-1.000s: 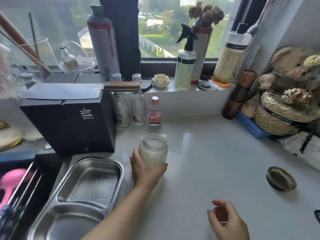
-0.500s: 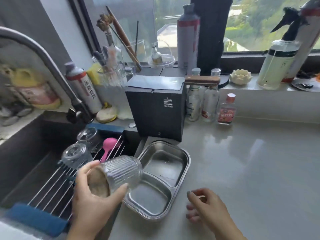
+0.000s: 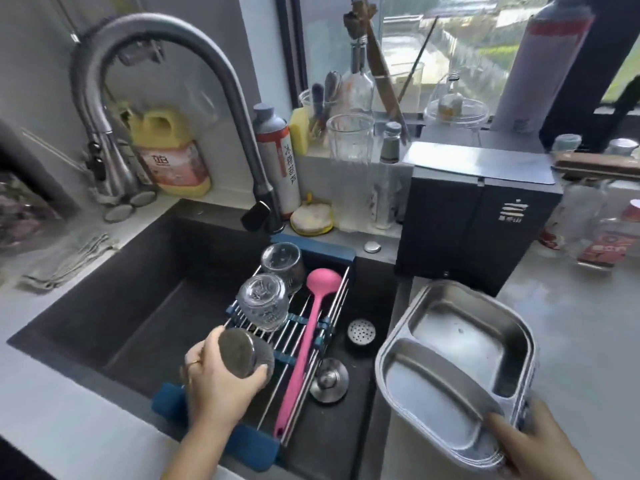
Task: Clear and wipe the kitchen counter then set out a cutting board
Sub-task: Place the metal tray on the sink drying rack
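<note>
My left hand (image 3: 216, 381) grips a ribbed glass jar (image 3: 242, 353), turned base-up over the wire drying rack (image 3: 322, 336) that spans the dark sink (image 3: 138, 306). Two upturned glasses (image 3: 265, 301) and a pink ladle (image 3: 311, 327) lie on the rack. My right hand (image 3: 530, 445) holds the near corner of a two-compartment steel tray (image 3: 457, 362), which is tilted up beside the sink on the grey counter (image 3: 571, 341).
A curved faucet (image 3: 166, 74) arches over the sink. A black box (image 3: 474, 220) stands behind the tray, with bottles (image 3: 602, 230) to its right. Detergent (image 3: 169, 157), a spray can (image 3: 277, 157) and jars crowd the back ledge. A strainer (image 3: 362, 330) and plug (image 3: 329, 379) lie in the sink.
My view swung left to the sink. My left hand carried the jar from the counter and turned it over above the rack. My right hand took hold of the steel tray and lifted its edge.
</note>
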The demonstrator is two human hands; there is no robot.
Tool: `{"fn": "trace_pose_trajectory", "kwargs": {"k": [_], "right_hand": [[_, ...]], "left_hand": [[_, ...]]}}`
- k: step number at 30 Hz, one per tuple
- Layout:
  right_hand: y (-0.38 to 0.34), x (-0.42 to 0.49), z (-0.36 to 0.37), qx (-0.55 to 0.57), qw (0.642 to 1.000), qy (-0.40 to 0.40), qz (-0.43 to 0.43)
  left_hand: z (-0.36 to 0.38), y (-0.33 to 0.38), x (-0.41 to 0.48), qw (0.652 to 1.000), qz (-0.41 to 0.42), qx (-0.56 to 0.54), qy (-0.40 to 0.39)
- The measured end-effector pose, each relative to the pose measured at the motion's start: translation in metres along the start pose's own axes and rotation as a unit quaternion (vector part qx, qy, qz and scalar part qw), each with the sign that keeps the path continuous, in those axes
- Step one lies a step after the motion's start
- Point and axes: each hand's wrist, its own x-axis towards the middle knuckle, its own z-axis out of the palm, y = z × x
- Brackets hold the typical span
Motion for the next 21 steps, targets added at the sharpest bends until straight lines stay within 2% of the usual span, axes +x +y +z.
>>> {"fn": "trace_pose_trajectory", "kwargs": {"k": [6, 12, 19, 21], "right_hand": [[-0.033, -0.009, 0.032, 0.073, 0.996, -0.038, -0.046], [-0.034, -0.005, 0.066, 0.056, 0.997, -0.023, -0.046], [-0.037, 0.0, 0.088, 0.048, 0.996, -0.038, -0.057], [-0.042, 0.001, 0.095, 0.059, 0.995, -0.047, -0.072]], "left_hand": [[0.01, -0.017, 0.025, 0.999, 0.012, 0.027, -0.034], [0.017, -0.019, 0.049, 0.998, 0.047, 0.013, -0.047], [0.014, -0.024, 0.049, 0.992, 0.075, 0.033, -0.097], [0.006, -0.019, 0.042, 0.993, 0.09, 0.016, -0.071]]}}
